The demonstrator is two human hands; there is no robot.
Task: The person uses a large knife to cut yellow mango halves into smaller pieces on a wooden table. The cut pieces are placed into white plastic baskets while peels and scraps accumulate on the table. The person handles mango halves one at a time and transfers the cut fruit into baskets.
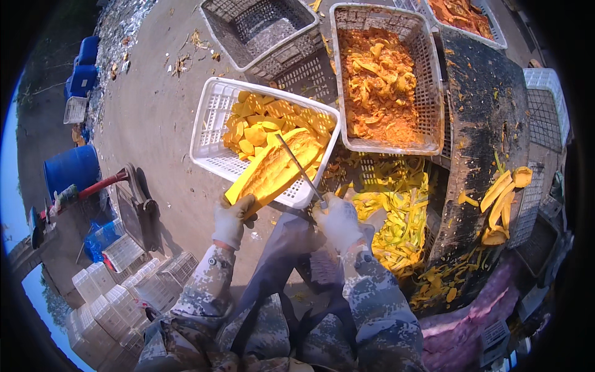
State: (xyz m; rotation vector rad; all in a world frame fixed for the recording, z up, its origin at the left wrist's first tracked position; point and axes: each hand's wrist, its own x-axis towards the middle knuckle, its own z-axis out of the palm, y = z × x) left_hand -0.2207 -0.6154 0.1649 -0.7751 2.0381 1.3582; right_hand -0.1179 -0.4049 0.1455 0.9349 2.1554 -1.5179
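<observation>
My left hand [234, 216], in a pale work glove, grips the near end of a long hollowed piece of pumpkin [274, 169], its scooped side facing up. In my gloved right hand [338, 218] is the handle end of a knife [297, 162]. Its narrow blade lies slantwise over the pumpkin's hollow; whether it touches the flesh I cannot tell. Beneath the piece stands a white plastic crate [211, 125], partly filled with cut pumpkin chunks [258, 118]. The held piece covers part of the crate's near side.
To the right, a second crate [439, 116] holds orange pumpkin pulp [379, 88]; below it lie yellow-green peelings [399, 218]. A dark board [483, 139] carries pumpkin strips [499, 200]. Another crate [274, 42] stands beyond. At left are stacked crates [111, 302], a hand truck [135, 209] and a blue barrel [72, 169].
</observation>
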